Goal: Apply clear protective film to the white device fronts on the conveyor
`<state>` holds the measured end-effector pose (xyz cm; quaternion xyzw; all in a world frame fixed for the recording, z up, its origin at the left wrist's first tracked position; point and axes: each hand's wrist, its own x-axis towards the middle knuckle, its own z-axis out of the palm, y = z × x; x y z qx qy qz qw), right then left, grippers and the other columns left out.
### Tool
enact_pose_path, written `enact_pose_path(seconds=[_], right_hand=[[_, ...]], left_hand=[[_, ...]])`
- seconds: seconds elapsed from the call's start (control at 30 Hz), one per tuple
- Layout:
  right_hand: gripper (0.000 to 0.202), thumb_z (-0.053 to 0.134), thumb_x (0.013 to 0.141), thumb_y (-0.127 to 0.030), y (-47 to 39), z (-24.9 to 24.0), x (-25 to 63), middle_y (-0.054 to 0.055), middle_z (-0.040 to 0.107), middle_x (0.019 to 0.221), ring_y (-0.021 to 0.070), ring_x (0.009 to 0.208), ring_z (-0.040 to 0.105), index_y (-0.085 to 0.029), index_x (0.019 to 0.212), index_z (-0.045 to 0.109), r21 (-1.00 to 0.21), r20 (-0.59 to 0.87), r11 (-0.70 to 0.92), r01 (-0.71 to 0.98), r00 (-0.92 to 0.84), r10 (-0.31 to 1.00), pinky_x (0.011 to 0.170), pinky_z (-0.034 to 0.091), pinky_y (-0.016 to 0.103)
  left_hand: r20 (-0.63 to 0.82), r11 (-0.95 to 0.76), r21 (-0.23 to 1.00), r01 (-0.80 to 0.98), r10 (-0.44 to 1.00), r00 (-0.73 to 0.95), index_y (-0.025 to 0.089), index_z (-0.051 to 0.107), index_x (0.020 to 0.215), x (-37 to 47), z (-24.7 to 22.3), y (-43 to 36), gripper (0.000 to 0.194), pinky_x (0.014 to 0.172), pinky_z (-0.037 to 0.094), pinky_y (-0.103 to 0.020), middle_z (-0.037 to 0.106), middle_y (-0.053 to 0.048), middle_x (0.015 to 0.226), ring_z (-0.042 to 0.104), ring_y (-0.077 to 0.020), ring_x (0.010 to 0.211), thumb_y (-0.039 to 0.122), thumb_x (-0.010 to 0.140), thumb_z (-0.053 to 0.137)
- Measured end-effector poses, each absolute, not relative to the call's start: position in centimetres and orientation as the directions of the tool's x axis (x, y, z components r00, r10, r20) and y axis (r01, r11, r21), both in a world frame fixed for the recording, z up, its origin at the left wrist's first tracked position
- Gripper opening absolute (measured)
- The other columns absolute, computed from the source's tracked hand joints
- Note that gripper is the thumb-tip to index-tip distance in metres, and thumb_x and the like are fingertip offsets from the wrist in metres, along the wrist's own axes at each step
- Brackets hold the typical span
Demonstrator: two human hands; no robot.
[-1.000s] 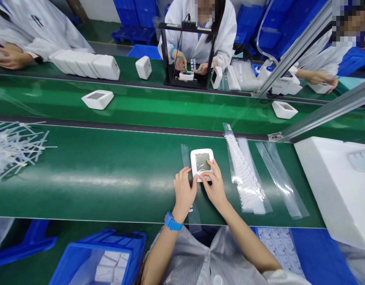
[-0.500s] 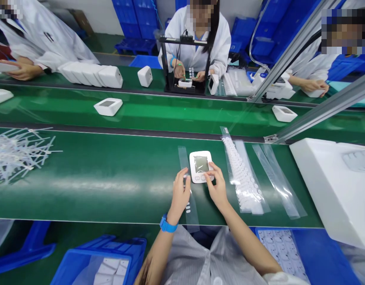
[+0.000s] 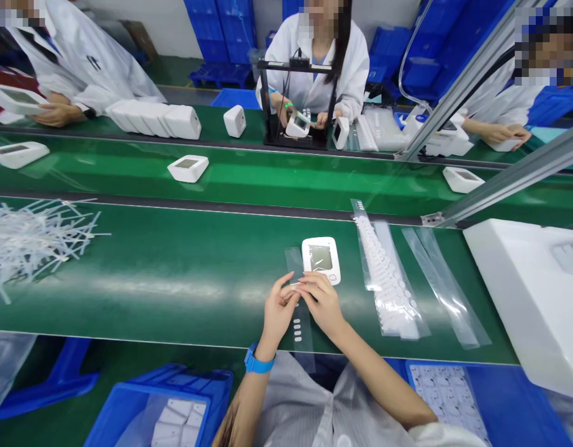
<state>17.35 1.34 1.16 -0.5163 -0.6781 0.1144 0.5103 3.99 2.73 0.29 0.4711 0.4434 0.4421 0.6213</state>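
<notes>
Blue bin [image 3: 104, 415] holds white casings [image 3: 180, 417]; fingers [image 3: 316, 280] meet over clear strip [image 3: 305, 335].

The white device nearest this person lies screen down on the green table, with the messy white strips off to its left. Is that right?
Not screen down: the head view shows the device lying screen up. It is on the green table, with the strips off to its left.
</notes>
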Motion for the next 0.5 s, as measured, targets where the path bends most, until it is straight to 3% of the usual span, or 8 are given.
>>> enact_pose_path(seconds=[0.2, 0.5], right_hand=[[0.019, 0.059, 0.092, -0.009, 1.0, 1.0, 16.9, 0.006, 0.07, 0.099, 0.0206, 0.105, 0.066, -0.025, 0.095, 0.069, -0.709, 0.6, 0.454, 0.539, 0.123, 0.791, 0.091, 0.056, 0.041], [0.015, 0.055, 0.093, -0.015, 0.8, 1.4, 15.9, 0.007, 0.064, 0.102, 0.0208, 0.109, 0.065, -0.023, 0.089, 0.067, -0.82, 0.466, 0.34, 0.46, 0.192, 0.864, 0.096, 0.054, 0.041]], left_hand=[[-0.148, 0.201, 0.961, -0.189, 0.954, 0.261, 0.017, 0.052, 0.129, 3.6, 0.8, 2.9, 0.053, 0.088, 0.058, -0.032, 0.079, -0.008, 0.098, 0.075, -0.0214, 0.096, 0.034, 0.083, 0.071], [-0.122, 0.163, 0.976, -0.144, 0.958, 0.258, 0.017, 0.049, 0.134, 3.7, 0.5, 2.8, 0.054, 0.095, 0.056, -0.04, 0.077, -0.014, 0.109, 0.072, -0.027, 0.108, 0.038, 0.087, 0.066]])
